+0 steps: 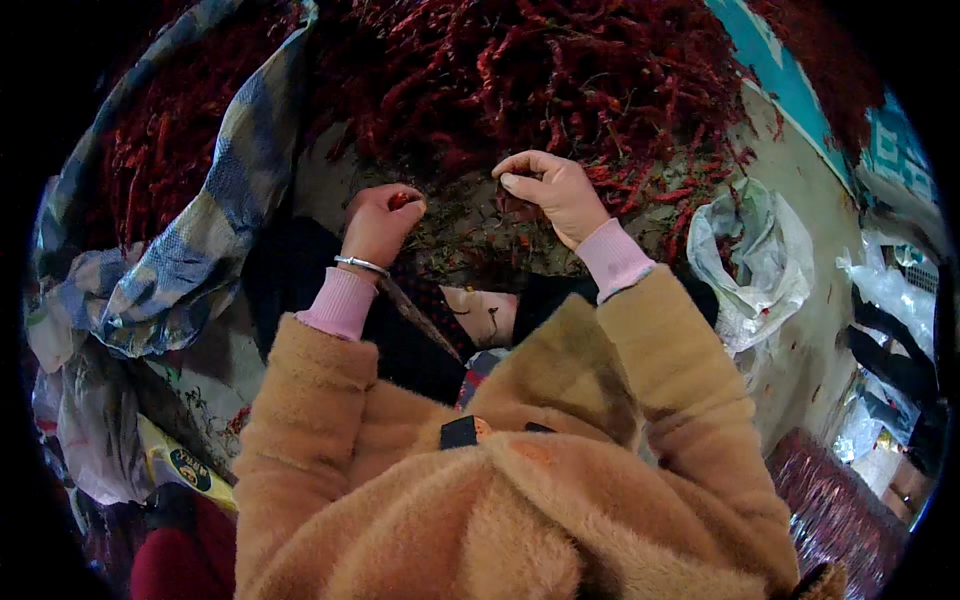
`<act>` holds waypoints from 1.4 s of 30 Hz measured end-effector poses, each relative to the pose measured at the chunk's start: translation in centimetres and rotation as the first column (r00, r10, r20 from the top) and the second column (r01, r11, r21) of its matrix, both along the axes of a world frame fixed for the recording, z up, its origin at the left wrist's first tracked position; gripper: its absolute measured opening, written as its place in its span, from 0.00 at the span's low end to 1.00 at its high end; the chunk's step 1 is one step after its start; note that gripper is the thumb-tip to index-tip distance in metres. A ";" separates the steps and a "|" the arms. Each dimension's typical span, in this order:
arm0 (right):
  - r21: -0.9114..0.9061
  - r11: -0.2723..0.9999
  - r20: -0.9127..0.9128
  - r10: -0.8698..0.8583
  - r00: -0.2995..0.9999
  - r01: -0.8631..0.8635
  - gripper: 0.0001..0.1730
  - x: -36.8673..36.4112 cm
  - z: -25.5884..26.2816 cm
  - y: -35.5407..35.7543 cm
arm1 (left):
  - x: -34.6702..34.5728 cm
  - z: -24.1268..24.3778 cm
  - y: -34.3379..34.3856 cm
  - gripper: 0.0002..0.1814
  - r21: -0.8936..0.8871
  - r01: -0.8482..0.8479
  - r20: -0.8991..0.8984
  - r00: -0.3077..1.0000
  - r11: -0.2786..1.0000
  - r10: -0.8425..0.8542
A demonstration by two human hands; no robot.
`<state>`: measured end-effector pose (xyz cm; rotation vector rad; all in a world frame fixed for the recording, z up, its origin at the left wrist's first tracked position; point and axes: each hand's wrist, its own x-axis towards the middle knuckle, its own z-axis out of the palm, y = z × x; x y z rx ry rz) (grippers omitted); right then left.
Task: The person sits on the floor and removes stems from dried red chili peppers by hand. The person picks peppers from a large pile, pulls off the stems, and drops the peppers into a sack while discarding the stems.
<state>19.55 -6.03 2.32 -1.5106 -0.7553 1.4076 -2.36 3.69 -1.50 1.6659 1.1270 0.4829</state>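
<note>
My left hand [381, 225] is curled around a dried red chili pepper [403, 200], of which only a bit shows between thumb and fingers. To its right, my right hand [553, 189] hangs over the near edge of the heap, thumb close to the bent forefinger. Something dark and reddish lies below those fingertips, too dim to tell whether they hold it. Beyond both hands spreads a large heap of dried red chili peppers [555, 82]. Stems and scraps [480, 225] litter the floor between the hands and my lap.
On the left stands a blue-and-white checked woven sack [251, 127] with red chili peppers [161, 142] in it. An open white woven bag [780, 247] sits at right. A turquoise printed sheet or sack [802, 97] borders the heap. Plastic bags [97, 435] lie lower left.
</note>
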 end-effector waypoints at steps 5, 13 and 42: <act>0.046 0.995 -0.149 -0.075 0.986 0.083 0.10 1.1 3.9 -2.6 | 0.8 1.4 -0.8 0.10 -0.058 0.053 0.025 0.998 0.997 -0.052; 0.114 0.980 0.623 -0.201 0.756 0.166 0.13 13.0 11.2 -9.1 | 0.0 2.4 -1.5 0.09 -0.069 0.044 0.054 0.998 0.997 -0.040; 0.427 0.900 0.623 -0.218 0.751 -0.092 0.10 -0.5 3.7 -5.1 | 2.4 4.7 -3.0 0.09 -0.252 0.100 0.400 0.916 0.963 0.009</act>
